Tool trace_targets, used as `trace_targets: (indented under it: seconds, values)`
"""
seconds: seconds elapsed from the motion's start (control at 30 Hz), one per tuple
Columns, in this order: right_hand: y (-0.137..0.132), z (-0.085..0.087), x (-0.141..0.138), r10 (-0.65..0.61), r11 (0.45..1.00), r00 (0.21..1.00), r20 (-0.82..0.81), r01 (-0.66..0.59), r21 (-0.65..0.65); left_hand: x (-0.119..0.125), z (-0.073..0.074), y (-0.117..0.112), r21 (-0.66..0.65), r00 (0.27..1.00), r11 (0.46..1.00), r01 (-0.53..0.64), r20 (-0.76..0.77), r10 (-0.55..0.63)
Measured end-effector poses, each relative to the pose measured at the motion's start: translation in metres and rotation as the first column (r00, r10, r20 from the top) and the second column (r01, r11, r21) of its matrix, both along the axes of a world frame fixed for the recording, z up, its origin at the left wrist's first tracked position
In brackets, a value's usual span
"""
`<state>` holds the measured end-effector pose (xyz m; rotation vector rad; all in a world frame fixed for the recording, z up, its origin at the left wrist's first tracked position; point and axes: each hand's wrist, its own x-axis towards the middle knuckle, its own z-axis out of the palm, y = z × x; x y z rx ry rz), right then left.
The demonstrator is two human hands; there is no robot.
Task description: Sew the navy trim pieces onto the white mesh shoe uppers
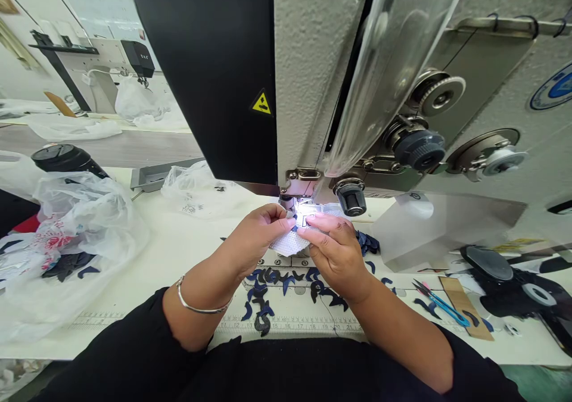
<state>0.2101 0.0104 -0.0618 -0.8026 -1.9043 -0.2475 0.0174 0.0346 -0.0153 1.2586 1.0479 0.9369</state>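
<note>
A piece of white mesh fabric [288, 245] lies under the lit needle area of an industrial sewing machine [313, 92]. Its far edge reaches the presser foot [289, 203]. My left hand [258, 239] pinches the fabric's near left side between thumb and fingers. My right hand [334, 253] presses on the fabric from the right with its fingers. The needle itself is hidden by glare and my fingertips. Several navy appliqué cutouts [268, 277] lie on the table just below my hands.
A white plastic bag [75, 235] holding dark cutouts sits on the left, beside a black flask [67, 158]. Blue-handled thread snips [440, 302] rest on a brown card strip [462, 307] at the right. A ruler scale [290, 327] runs along the table's front edge. Another sewing station stands behind.
</note>
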Motion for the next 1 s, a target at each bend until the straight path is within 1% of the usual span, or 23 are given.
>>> trace_targets:
  seconds: [0.1,0.23,0.4,0.57,0.77,1.0]
  values:
    - [0.002,0.003,0.003,0.044,0.999,0.999,-0.022,-0.045,-0.015,0.001,0.002,0.0,-0.048,1.0,0.999,0.001,-0.029,-0.003]
    - [0.006,0.006,0.007,0.088,0.995,0.995,-0.037,-0.09,-0.049,0.004,0.003,0.0,-0.051,0.999,0.998,-0.035,-0.042,0.033]
    - [0.008,0.005,0.009,0.103,0.989,0.993,-0.05,-0.108,-0.101,0.01,0.002,-0.001,-0.073,0.996,0.995,-0.074,0.038,0.077]
    - [0.012,0.004,0.009,0.102,0.986,0.992,-0.07,-0.111,-0.128,0.013,0.001,-0.001,-0.089,0.991,0.993,-0.082,0.096,0.09]
    - [0.019,0.009,0.011,0.17,0.973,0.982,-0.079,-0.179,-0.142,0.015,0.002,0.001,-0.079,0.99,0.995,-0.064,0.123,0.073]
    - [0.019,0.011,0.011,0.194,0.962,0.976,-0.102,-0.209,-0.173,0.019,0.0,0.001,-0.085,0.985,0.993,-0.085,0.144,0.097]
